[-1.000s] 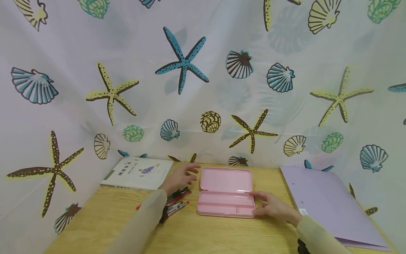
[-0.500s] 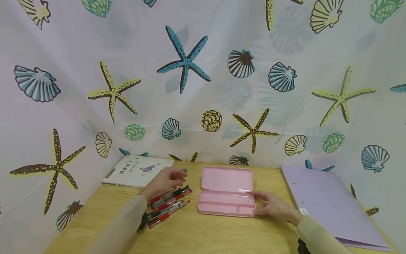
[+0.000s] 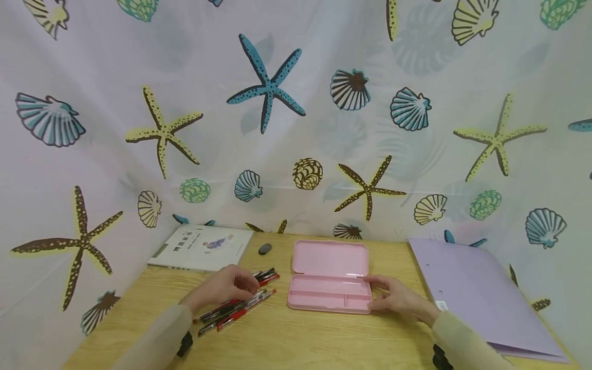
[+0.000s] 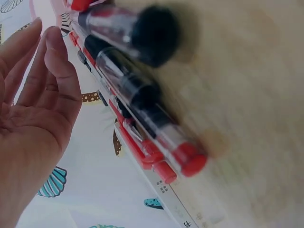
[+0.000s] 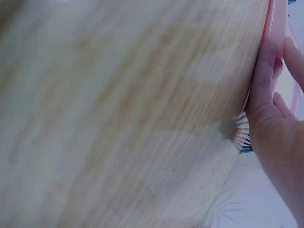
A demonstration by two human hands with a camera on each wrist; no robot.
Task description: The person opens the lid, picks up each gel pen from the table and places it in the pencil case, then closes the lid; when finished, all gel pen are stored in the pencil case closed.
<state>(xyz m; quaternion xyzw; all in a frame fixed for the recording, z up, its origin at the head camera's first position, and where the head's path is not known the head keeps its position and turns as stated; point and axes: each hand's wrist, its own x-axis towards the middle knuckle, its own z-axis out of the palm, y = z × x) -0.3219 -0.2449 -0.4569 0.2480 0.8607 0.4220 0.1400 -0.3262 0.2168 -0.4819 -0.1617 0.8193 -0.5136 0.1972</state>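
An open pink pencil case (image 3: pixel 330 259) lies on the table with its lid folded back. Its divided compartments look bare. My right hand (image 3: pixel 399 298) holds the case's right end, index finger at the hinge side and thumb at the front corner; in the right wrist view the thumb lies along the pink edge (image 5: pixel 278 21). Left of the case is a loose pile of pens (image 3: pixel 245 311), some with red and some with black parts. My left hand (image 3: pixel 221 289) hovers over this pile, fingers bent loosely. The left wrist view shows nothing in its grasp, with pens (image 4: pixel 124 78) beside it.
A white book (image 3: pixel 196 249) with a printed figure lies at the back left. Near its right side sits a small dark oval object (image 3: pixel 265 249). The purple folder (image 3: pixel 476 298) covers the right side of the table. A shell-patterned curtain (image 3: pixel 287 144) hangs behind.
My left hand has come back toward me and to the left, from beyond the pens to over them. The small dark oval object is now uncovered. My right hand stays at the pencil case.
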